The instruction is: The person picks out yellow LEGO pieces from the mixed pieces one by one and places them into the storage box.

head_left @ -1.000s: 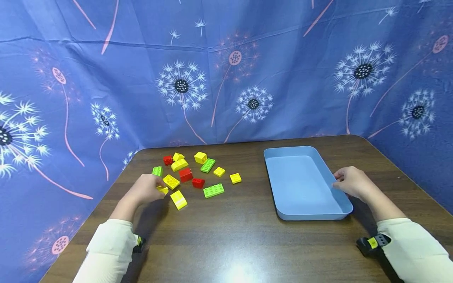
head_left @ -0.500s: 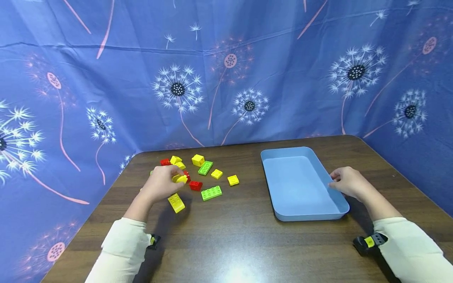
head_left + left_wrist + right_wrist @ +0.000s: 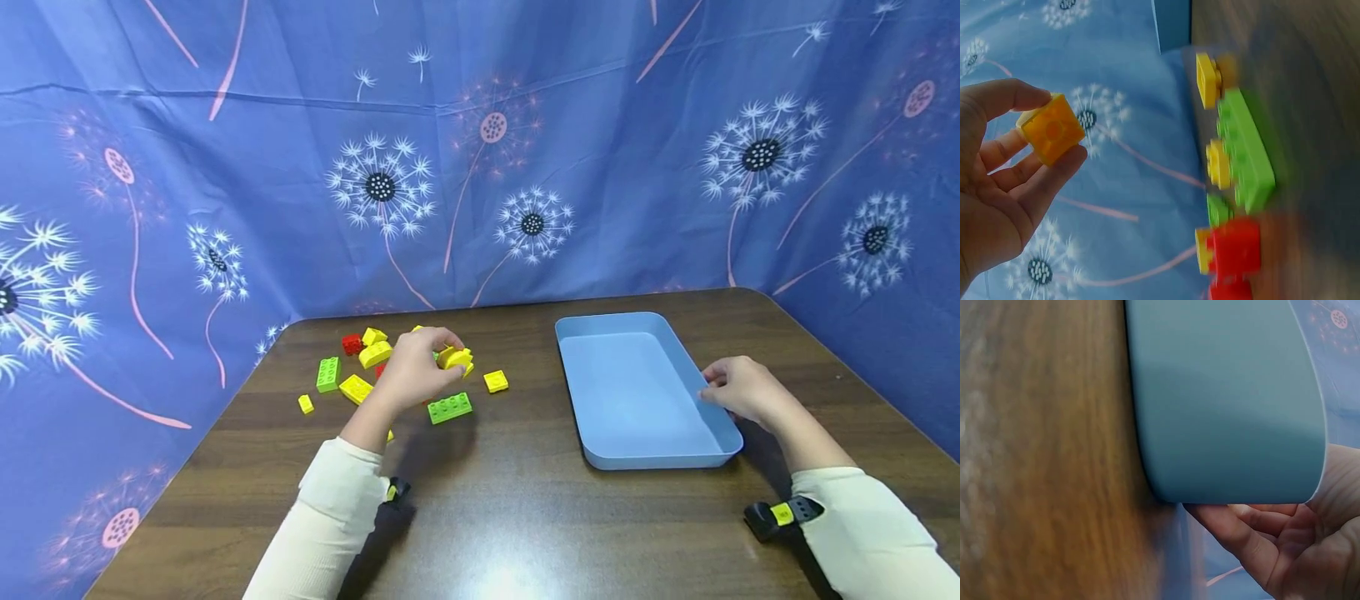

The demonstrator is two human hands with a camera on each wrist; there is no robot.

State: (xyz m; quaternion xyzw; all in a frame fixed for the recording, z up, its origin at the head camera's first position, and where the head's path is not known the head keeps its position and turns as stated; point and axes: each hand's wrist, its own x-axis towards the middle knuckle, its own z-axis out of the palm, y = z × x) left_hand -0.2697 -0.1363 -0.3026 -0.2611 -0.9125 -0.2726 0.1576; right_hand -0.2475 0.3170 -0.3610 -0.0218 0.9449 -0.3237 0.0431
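My left hand (image 3: 416, 367) is raised over the scattered toy bricks in the head view, pinching a yellow toy brick (image 3: 453, 358) between thumb and fingers. The left wrist view shows this yellow brick's hollow orange-tinted underside (image 3: 1054, 130), with the left hand (image 3: 1004, 181) behind and around it. At the right side wall of a shallow blue tray (image 3: 645, 400), my right hand (image 3: 742, 390) grips the rim, thumb toward the inside. In the right wrist view, the right hand's fingers (image 3: 1235, 534) lie against the tray's outer wall (image 3: 1229, 412).
On the brown table (image 3: 525, 500) lie a long green brick (image 3: 450, 407), a flat yellow brick (image 3: 496, 381), another green brick (image 3: 327, 374), a small yellow brick (image 3: 306, 403) and several red and yellow ones, some hidden behind the left hand. A blue dandelion-print cloth (image 3: 450, 208) hangs behind.
My left hand has lifted the yellow brick off the table's left part and carried it rightward over the other bricks. The right hand and tray have stayed in place.
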